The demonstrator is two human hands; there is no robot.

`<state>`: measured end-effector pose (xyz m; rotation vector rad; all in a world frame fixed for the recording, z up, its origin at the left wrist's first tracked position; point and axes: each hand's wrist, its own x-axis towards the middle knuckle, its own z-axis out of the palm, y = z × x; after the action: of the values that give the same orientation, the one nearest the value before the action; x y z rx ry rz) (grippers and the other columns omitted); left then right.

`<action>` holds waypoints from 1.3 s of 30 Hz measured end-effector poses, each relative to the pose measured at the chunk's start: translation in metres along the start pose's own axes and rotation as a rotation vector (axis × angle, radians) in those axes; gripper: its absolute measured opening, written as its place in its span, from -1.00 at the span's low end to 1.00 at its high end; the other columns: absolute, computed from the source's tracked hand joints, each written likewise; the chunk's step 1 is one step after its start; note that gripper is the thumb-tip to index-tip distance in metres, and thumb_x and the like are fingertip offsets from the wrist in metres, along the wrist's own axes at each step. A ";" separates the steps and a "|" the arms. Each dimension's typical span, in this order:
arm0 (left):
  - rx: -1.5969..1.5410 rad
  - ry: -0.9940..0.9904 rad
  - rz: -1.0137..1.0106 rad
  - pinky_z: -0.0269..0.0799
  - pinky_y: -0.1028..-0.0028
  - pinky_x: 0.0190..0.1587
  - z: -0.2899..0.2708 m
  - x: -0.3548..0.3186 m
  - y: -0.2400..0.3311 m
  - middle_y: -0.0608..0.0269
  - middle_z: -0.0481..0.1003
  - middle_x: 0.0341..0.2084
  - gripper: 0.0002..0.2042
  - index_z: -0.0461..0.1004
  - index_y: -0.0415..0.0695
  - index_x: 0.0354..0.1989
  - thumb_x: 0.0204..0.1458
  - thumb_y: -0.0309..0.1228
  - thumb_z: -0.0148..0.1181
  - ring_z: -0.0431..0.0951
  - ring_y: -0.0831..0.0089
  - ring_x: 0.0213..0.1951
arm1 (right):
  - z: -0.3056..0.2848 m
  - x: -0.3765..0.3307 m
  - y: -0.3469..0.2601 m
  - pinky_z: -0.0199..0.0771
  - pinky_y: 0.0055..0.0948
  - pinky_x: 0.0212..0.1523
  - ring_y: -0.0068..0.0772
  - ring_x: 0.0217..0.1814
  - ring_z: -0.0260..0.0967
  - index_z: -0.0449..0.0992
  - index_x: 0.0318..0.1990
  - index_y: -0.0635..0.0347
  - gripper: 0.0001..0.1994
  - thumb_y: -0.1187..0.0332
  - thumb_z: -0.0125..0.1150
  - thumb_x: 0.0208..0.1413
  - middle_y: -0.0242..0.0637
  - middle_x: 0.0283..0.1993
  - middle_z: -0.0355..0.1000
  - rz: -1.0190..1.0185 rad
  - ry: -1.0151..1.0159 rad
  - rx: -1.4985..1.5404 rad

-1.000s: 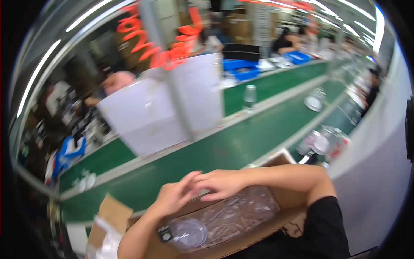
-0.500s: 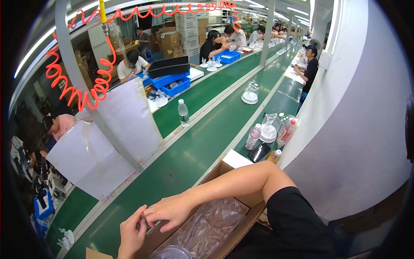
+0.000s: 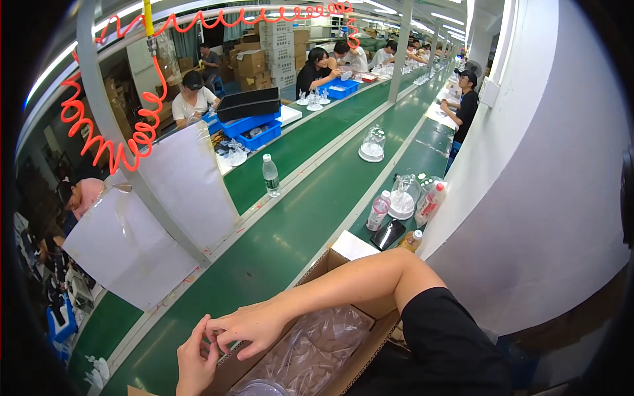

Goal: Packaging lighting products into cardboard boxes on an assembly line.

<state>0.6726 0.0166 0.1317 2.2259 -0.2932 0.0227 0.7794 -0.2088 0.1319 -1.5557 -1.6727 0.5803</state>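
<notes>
My right arm reaches across an open cardboard box, and my right hand hangs over the box's left side. There its bent fingers meet the fingertips of my left hand, which is raised with fingers curled toward the thumb. Both hands look pinched together; whatever lies between the fingertips, if anything, is too small to make out. Crumpled clear plastic wrapping lies inside the box. Near the lower edge of the picture, a round clear plastic piece shows partly in the box.
Beyond the box runs a green conveyor belt carrying a clear dome. A water bottle stands on its far edge. To the right are a pink-labelled bottle, a black phone and a white wall. Several people work farther off.
The view has shifted slightly, so the surroundings sit a little left of where they were. My hands stay together over the box's left side, with barely any change in the fingers.
</notes>
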 end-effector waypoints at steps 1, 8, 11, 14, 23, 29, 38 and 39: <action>-0.001 -0.002 0.001 0.50 0.54 -0.38 0.000 0.000 0.002 0.18 0.58 -0.28 -0.38 0.32 -0.23 0.37 0.05 -0.75 0.14 0.62 0.54 -0.43 | -0.001 0.000 -0.001 0.48 -0.10 0.08 -0.07 0.14 0.39 0.52 -0.14 0.20 -0.74 0.25 0.34 0.12 -0.18 0.19 0.23 0.002 0.001 0.000; -0.010 0.032 0.063 0.55 0.50 -0.34 0.000 0.003 -0.006 0.10 0.58 -0.20 -0.44 0.35 -0.26 0.34 0.09 -0.75 0.08 0.64 0.48 -0.39 | -0.003 0.002 0.000 0.47 -0.12 0.11 -0.06 0.17 0.38 0.53 -0.14 0.19 -0.74 0.25 0.34 0.11 -0.17 0.20 0.22 0.009 -0.001 0.017; 0.014 0.035 0.039 0.55 0.49 -0.33 -0.002 0.001 0.001 0.10 0.58 -0.19 -0.44 0.36 -0.26 0.33 0.08 -0.75 0.10 0.63 0.48 -0.39 | -0.004 0.003 -0.002 0.46 -0.12 0.12 -0.06 0.19 0.38 0.53 -0.14 0.19 -0.75 0.26 0.34 0.11 -0.16 0.21 0.22 0.003 -0.006 0.017; 0.046 0.012 0.003 0.53 0.50 -0.34 -0.004 0.002 0.011 0.12 0.58 -0.19 -0.42 0.37 -0.25 0.33 0.05 -0.73 0.14 0.61 0.50 -0.42 | -0.003 0.002 -0.001 0.46 -0.12 0.12 -0.05 0.19 0.37 0.52 -0.14 0.19 -0.75 0.26 0.34 0.11 -0.16 0.20 0.23 0.005 0.003 0.015; 0.083 0.019 0.025 0.47 0.52 -0.42 -0.003 0.002 0.010 0.15 0.60 -0.21 -0.44 0.42 -0.22 0.28 0.03 -0.68 0.23 0.56 0.51 -0.45 | 0.001 0.006 0.015 0.53 -0.15 0.03 -0.11 0.16 0.40 0.49 -0.09 0.21 -0.77 0.31 0.29 0.19 -0.19 0.14 0.33 -0.091 0.075 0.046; 0.083 0.018 0.017 0.48 0.51 -0.42 -0.003 0.001 0.011 0.14 0.60 -0.21 -0.50 0.43 -0.25 0.23 0.06 -0.67 0.23 0.58 0.49 -0.43 | -0.005 0.009 0.013 0.56 -0.25 -0.02 -0.19 0.06 0.47 0.57 -0.12 0.28 -0.81 0.35 0.22 0.21 -0.19 0.08 0.45 -0.027 0.142 0.194; 0.022 0.015 -0.001 0.52 0.53 -0.38 0.000 0.004 0.008 0.14 0.60 -0.22 -0.59 0.41 -0.30 0.20 0.14 -0.68 0.13 0.65 0.46 -0.40 | -0.005 0.007 0.011 0.51 -0.26 -0.03 -0.24 -0.10 0.47 0.67 -0.17 0.21 -0.82 0.36 0.24 0.14 -0.19 -0.07 0.50 -0.033 0.233 0.286; 0.001 0.029 0.007 0.53 0.52 -0.37 0.001 0.004 0.007 0.13 0.60 -0.22 -0.61 0.41 -0.30 0.19 0.15 -0.68 0.12 0.65 0.46 -0.41 | -0.005 0.007 0.010 0.51 -0.26 -0.03 -0.24 -0.10 0.47 0.67 -0.17 0.21 -0.82 0.38 0.23 0.14 -0.19 -0.08 0.50 -0.034 0.235 0.294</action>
<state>0.6751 0.0106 0.1371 2.2233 -0.2857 0.0584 0.7901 -0.2013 0.1292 -1.3252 -1.3674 0.5723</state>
